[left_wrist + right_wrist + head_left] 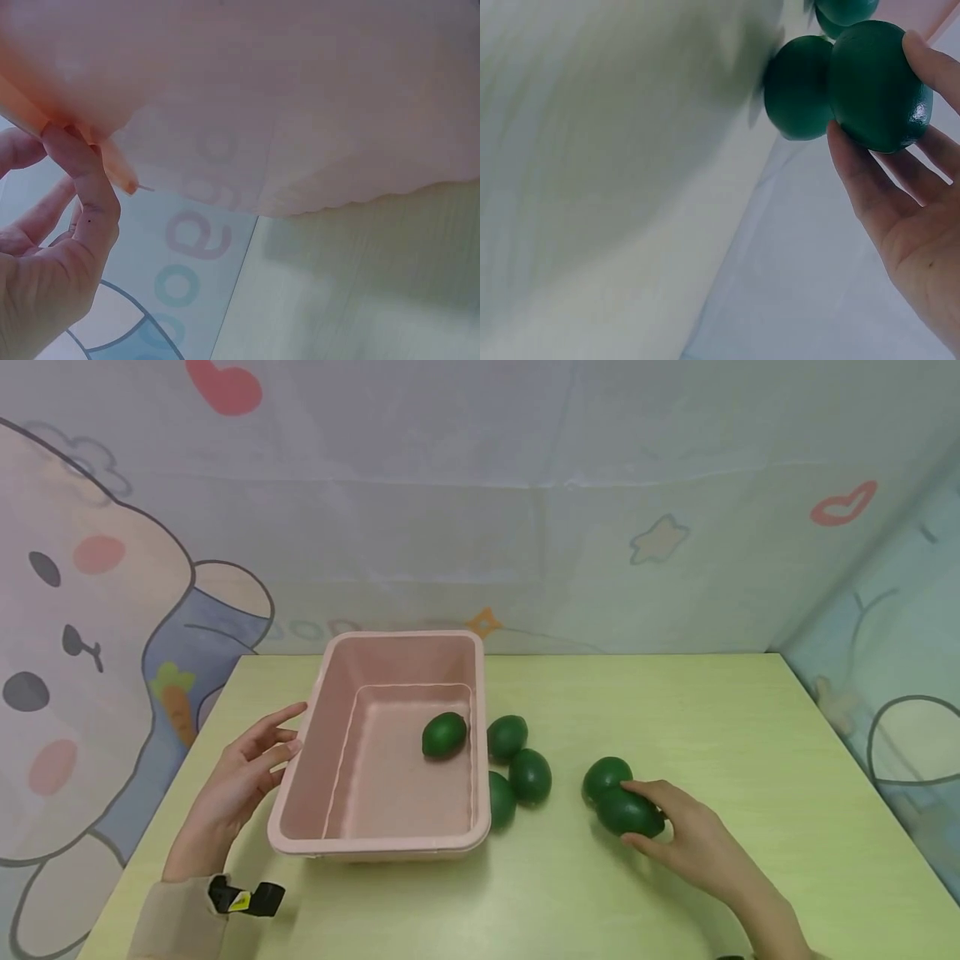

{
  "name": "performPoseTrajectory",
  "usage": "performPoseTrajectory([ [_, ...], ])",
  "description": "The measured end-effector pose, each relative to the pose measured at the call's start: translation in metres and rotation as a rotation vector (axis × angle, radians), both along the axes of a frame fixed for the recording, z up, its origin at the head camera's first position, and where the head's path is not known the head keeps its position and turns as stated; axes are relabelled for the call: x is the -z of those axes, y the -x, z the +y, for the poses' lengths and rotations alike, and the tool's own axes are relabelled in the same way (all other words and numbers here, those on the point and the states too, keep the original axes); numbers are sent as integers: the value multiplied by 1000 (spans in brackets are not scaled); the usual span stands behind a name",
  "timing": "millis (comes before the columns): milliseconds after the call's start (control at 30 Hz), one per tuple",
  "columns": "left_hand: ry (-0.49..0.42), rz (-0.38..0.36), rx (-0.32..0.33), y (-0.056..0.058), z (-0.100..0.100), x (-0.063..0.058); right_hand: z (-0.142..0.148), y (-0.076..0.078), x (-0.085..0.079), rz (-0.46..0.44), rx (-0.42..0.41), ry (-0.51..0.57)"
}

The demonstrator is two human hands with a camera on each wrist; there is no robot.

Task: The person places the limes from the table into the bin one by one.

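Observation:
A pink plastic bin (378,843) stands at centre left with one green lime (444,735) inside, near its right wall. At the bin's left rim is my left hand (243,768), its relaxed fingertips touching the outside; the left wrist view shows these fingers (97,187) bent against the rim's edge. To the right, my right hand (697,843) grips a lime (881,86) between thumb and fingers. Another lime (799,88) lies right beside the gripped one, on its far left side. Whether the gripped lime touches the table is unclear.
Three more limes cluster against the bin's right side: a rear one (507,737), a middle one (530,777) and a front one (501,800) partly hidden by the rim. The pale green table (675,710) meets a printed cloth backdrop (600,552) behind.

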State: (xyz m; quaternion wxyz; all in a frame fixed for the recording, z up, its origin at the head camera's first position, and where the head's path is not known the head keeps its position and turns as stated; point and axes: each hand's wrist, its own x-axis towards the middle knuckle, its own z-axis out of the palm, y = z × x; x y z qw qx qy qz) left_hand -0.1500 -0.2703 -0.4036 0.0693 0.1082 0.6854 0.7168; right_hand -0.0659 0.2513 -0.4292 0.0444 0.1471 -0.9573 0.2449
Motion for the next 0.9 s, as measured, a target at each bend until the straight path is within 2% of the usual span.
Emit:
performPoseTrajectory([
  [633,3,10,-5,0,0,-1,-20,16,-21,159,-116,-12],
  [900,7,4,-6,0,0,1,-28,22,-31,192,-161,-11],
])
